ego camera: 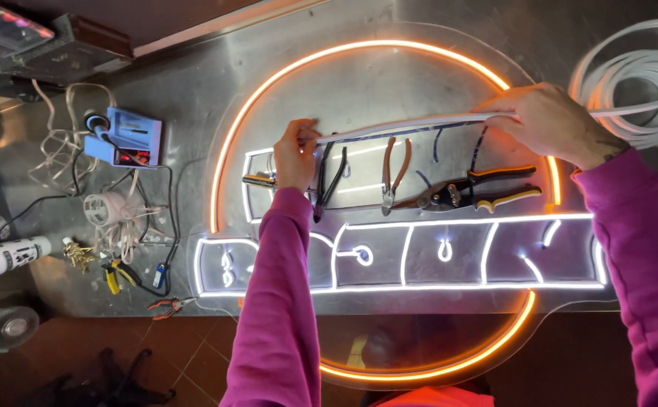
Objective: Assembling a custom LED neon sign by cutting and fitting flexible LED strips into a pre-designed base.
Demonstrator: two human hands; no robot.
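My left hand (296,154) pinches the free end of a white flexible light strip (412,124). My right hand (546,120) grips the same strip further along, holding it stretched nearly level above a round clear sign panel (389,75). The strip runs on to a white coil (638,83) at the far right. The panel carries a glowing orange ring (268,87) and lit white outlines (419,256). Both sleeves are magenta.
On the panel lie black-handled pliers (329,185), orange-handled cutters (395,173) and yellow-and-black snips (472,192). Left on the metal bench (186,83) are a blue soldering station (124,137), tangled cords, a lighter and small pliers (169,305). Tiled floor lies below.
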